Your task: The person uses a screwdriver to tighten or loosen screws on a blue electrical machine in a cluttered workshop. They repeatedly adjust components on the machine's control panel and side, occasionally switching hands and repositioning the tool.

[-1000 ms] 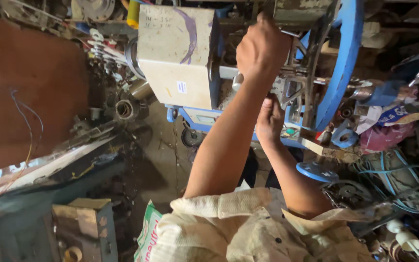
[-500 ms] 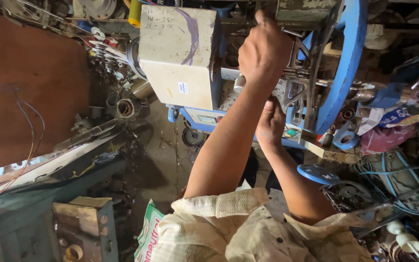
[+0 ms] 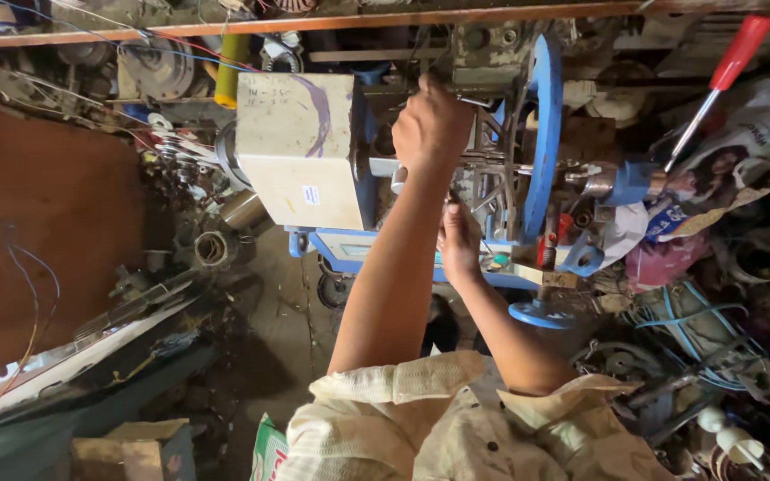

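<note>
A blue bench machine [image 3: 541, 134] with a cream box housing [image 3: 300, 151] on its left stands in front of me. My left hand [image 3: 434, 125] is raised in a closed fist, gripping a part at the top of the machine's grey metal frame [image 3: 492, 191]. My right hand [image 3: 458, 245] is lower, its back towards me. Its fingers are pinched on a thin piece at the frame's lower left edge, and what lies between the fingertips is hidden. Both bare forearms come up from my cream shirt [image 3: 456, 428].
A red-handled lever [image 3: 724, 76] sticks out at the machine's right. Bags, blue cable coils [image 3: 697, 321] and metal scrap crowd the right side. A brown board [image 3: 37, 240], loose wires and round metal parts [image 3: 211, 248] lie at the left. A wooden shelf edge [image 3: 314, 22] runs overhead.
The view has shifted, so the machine sits lower and further left in the picture. Both hands keep their places on the machine's frame.
</note>
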Demonstrator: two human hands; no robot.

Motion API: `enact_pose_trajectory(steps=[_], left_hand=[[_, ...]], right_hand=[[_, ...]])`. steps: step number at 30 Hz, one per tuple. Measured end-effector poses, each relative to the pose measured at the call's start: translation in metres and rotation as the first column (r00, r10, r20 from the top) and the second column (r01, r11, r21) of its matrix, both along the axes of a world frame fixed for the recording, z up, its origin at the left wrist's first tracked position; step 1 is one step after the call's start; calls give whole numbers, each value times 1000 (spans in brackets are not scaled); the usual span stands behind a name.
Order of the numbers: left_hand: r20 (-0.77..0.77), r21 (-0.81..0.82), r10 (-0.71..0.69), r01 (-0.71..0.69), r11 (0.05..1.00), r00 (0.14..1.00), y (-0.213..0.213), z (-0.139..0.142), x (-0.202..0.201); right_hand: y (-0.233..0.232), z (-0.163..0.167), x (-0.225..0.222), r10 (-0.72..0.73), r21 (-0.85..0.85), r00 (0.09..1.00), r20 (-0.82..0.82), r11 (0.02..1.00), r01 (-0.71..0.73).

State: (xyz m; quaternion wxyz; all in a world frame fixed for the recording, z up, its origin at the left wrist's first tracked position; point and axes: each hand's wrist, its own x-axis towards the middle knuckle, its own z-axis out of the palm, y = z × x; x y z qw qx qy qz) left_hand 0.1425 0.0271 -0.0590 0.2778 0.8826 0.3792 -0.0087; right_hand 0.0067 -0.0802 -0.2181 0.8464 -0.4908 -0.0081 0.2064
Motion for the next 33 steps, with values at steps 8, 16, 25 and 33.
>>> enact_pose_trajectory(steps=[8,16,25,33], left_hand=[[10,-12,-43,43,999,999,-1,4,-3],[-9,-12,-43,42,999,999,-4,23,-4],[8,32,-67,67,997,998,-4,18,-6],[19,72,-23,21,997,1000,-6,11,-3]], right_hand=[[-4,7,11,281,-851,873,400,467,239],[14,31,18,464,-962,852,241,230,147],[-73,23,-48,651,-816,492,578,461,349],[-278,43,-69,768,-879,430,475,438,188]])
